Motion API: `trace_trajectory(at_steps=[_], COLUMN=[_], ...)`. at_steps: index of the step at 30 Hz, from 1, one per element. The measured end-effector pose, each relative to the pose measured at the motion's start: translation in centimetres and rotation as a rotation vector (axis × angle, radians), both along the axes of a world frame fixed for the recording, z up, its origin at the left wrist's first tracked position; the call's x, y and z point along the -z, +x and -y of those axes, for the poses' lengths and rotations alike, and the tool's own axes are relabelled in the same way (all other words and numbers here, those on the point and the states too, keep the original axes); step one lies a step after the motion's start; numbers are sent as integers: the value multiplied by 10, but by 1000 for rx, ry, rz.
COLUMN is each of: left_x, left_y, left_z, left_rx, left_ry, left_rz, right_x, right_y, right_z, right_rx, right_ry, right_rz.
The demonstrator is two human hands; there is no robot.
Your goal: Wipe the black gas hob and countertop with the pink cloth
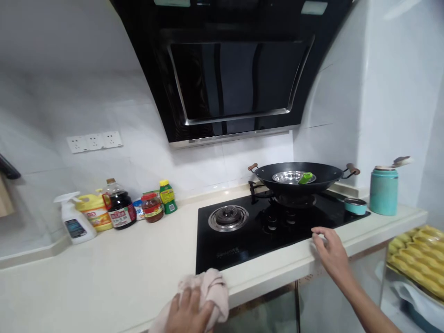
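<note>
My left hand [189, 312] presses on a crumpled pale pink cloth [215, 296] at the front of the counter, by the near left corner of the black glass cooktop [225, 263]. The cloth bunches up ahead of my fingertips. My right hand [331, 252] is over the counter's front edge, close to the cooktop's front rim. Its fingers are loosely bent, and I see nothing in them. A black wok [329, 173] with wooden handles sits on the right burner; inside it are a shiny metal perforated dish [282, 177] and a bright green piece [305, 178].
A spray bottle [74, 219], a yellow jug [95, 212], a dark sauce bottle [121, 208] and jars line the wall. A turquoise canister [383, 192] and a small turquoise bowl [355, 206] stand right. The range hood [236, 83] hangs above; yellow egg trays [419, 259] lie lower right.
</note>
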State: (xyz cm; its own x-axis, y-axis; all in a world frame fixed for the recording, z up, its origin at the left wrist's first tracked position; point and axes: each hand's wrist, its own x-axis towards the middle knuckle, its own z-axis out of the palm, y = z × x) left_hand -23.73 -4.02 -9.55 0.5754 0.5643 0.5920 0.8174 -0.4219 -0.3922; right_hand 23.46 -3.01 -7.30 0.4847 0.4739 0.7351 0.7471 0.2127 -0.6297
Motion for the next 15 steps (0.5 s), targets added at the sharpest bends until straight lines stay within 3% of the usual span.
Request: trace_trajectory(at_steps=[4, 7, 11, 15], left_x=[7, 4, -3, -10], left_y=[92, 160, 239, 289], left_z=[-13, -17, -16, -14], left_rx=[188, 265, 306, 326], left_ry=[45, 18, -98, -182], left_rz=[54, 38, 33, 14], right_x=[15, 35, 58, 63], right_y=[-44, -82, -109, -105], right_z=[47, 71, 78, 73], right_rx=[-129, -221, -312, -206], right_ry=[53, 89, 101, 50], right_rz=[-62, 49, 222, 209])
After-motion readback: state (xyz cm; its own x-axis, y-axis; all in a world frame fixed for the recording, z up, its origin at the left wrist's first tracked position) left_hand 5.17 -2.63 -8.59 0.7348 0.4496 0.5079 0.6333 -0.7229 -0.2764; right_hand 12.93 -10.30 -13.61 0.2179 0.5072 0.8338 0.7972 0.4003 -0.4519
